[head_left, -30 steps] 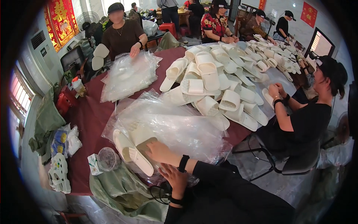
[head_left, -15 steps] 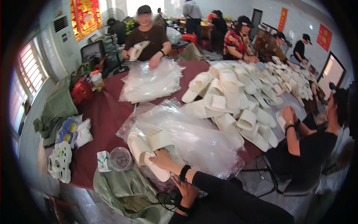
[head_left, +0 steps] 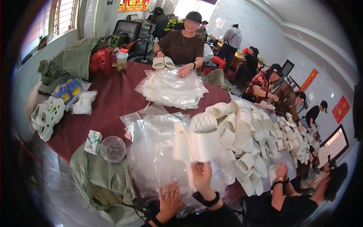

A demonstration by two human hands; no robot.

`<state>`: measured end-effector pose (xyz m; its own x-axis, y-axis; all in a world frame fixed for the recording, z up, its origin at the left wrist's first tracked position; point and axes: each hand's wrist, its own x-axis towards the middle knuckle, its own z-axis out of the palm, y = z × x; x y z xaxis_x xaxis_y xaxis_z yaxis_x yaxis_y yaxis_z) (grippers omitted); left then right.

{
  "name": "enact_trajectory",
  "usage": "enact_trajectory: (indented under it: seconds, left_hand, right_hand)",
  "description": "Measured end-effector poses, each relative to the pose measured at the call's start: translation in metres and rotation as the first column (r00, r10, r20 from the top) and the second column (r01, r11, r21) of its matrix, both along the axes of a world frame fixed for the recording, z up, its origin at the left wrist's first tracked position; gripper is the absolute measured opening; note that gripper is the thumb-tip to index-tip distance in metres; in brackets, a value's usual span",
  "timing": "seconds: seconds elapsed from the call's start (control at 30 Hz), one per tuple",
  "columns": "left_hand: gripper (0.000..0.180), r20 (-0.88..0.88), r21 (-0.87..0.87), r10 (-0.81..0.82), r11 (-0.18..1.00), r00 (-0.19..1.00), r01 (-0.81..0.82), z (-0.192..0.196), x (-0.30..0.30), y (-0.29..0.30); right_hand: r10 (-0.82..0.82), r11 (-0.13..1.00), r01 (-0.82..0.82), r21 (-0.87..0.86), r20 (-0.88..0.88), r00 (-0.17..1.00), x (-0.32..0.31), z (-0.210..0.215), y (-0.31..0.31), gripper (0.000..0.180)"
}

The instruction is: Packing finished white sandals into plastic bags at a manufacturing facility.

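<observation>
My right hand [head_left: 202, 176] is closed on the lower end of a pair of cream slippers [head_left: 204, 142], lifted above a stack of clear plastic bags [head_left: 151, 166]. The slippers stand upright, straps up, slightly blurred. Fingers spread, my left hand [head_left: 171, 199] lies on the near part of the bags beside a small pale square patch. It holds nothing. To the right, a large heap of cream slippers [head_left: 242, 128] covers that side of the table.
A round clear tub [head_left: 113, 149] and a white-green carton [head_left: 93, 142] sit left of the bags, by an open green sack [head_left: 98, 181]. Across the table [head_left: 109, 94], a person handles slippers over another bag stack [head_left: 170, 89]. A co-worker's hands [head_left: 281, 172] are at right.
My right hand has raised the slippers off the bags and moved them rightward. My left hand has come down flat on the bags. The view has shifted.
</observation>
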<state>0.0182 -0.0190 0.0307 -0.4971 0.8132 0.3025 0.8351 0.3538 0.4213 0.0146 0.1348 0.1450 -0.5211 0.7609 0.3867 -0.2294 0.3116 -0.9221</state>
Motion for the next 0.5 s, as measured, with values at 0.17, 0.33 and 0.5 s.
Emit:
enact_trajectory:
  seconds: [0.17,0.33,0.5]
  left_hand:
    - [0.070,-0.075,-0.168,-0.012,0.986,0.997,0.000,-0.003,0.002,0.000]
    - [0.070,-0.054,-0.221,-0.018,0.975,0.998,0.005,0.002,0.002,0.001]
    - [0.069,-0.086,-0.184,-0.021,0.983,0.996,0.005,0.006,0.003,-0.001]
  right_hand:
    - [-0.219,0.884,-0.053,0.465,0.511,0.831,0.045,-0.019,0.015,0.041]
    - [-0.258,0.909,-0.085,0.408,0.710,0.656,0.042,-0.062,0.040,0.051]
    - [-0.285,0.791,-0.288,0.540,0.741,0.608,0.048,-0.060,0.039,0.058]
